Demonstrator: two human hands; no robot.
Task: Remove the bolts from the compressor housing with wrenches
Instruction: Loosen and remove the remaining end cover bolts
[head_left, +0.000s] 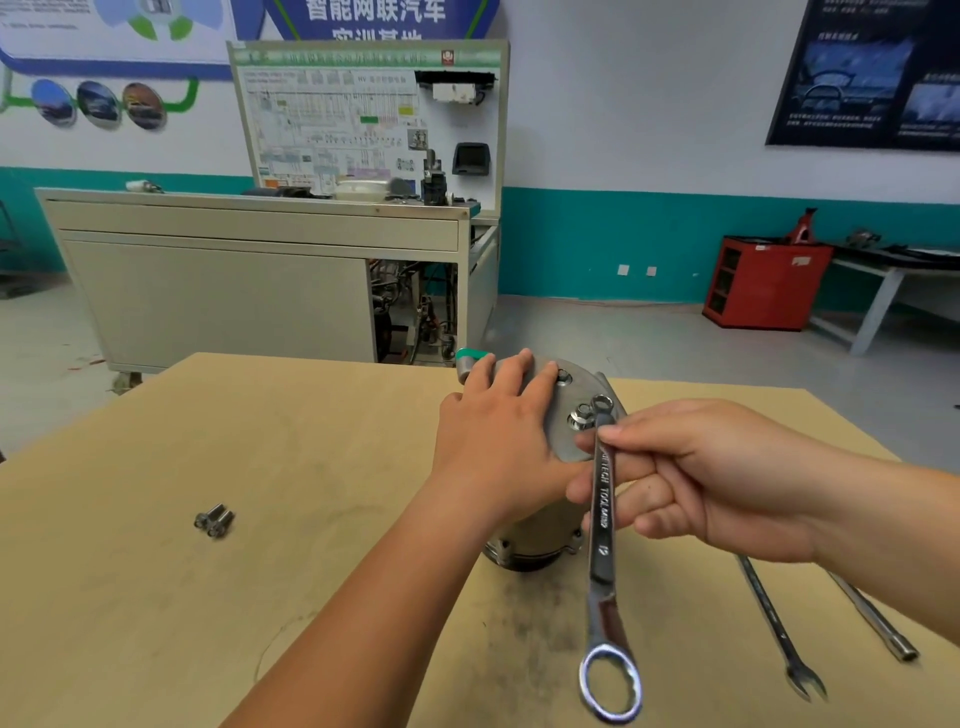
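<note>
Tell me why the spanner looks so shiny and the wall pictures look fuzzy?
Head view: room light glints white off the wrench near its ring end, in the right hand; head view: the posters at the back are soft and their small text unreadable; head view: the wide lens bows lines near the edges.

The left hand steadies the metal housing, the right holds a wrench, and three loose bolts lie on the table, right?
Not three: the head view shows two loose bolts on the table. The left hand steadies the housing, and the right hand holds the wrench.
</note>
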